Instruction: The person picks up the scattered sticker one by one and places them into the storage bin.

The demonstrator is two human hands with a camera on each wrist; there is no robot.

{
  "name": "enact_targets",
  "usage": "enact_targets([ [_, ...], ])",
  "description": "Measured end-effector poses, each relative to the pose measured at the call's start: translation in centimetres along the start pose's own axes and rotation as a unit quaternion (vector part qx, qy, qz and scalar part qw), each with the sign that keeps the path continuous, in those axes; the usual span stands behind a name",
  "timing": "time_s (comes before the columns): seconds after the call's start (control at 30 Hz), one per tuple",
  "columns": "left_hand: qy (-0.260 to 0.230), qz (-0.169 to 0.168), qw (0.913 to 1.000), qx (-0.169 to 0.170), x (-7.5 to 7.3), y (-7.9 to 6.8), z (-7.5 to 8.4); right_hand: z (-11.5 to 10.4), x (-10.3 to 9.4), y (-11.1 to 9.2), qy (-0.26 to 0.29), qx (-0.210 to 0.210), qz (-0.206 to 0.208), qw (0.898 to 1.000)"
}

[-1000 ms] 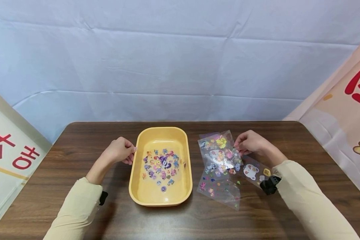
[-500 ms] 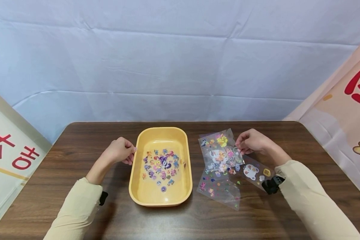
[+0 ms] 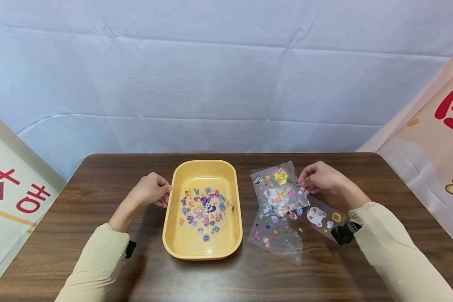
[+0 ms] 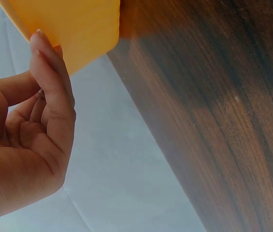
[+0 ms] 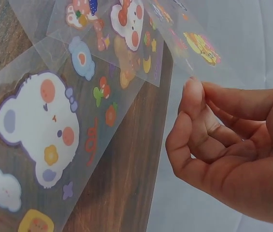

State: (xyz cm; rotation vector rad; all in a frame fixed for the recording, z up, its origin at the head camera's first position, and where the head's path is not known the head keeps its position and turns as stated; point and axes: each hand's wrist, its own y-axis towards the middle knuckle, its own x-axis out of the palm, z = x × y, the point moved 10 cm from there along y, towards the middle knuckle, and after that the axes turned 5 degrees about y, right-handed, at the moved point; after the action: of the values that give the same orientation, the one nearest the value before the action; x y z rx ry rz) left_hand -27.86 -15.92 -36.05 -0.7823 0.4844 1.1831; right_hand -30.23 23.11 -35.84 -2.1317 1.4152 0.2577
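A yellow rectangular tray stands left of the table's middle, with a clear sheet of small colourful stickers lying inside. My left hand pinches its left rim between thumb and fingers; in the left wrist view, my fingertips reach the tray's yellow wall. To the right, my right hand pinches the edge of a clear sticker sheet, which is raised and tilted over other sheets. The right wrist view shows thumb and index finger meeting at that sheet's edge.
Several overlapping clear sticker sheets lie on the dark wooden table, right of the tray. One sheet carries a white bear sticker. A pale cloth hangs behind the table, with printed banners at either side.
My right hand has shifted slightly to the right, drawing the pinched sticker sheet a little right and upward. My left hand and the tray have stayed in place.
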Motion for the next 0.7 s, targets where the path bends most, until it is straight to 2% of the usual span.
enact_targets([
  [0.7, 0.003, -0.001, 1.0000, 0.000, 0.10, -0.07, 0.06, -0.07, -0.41, 0.05, 0.019, 0.003, -0.003, 1.000],
])
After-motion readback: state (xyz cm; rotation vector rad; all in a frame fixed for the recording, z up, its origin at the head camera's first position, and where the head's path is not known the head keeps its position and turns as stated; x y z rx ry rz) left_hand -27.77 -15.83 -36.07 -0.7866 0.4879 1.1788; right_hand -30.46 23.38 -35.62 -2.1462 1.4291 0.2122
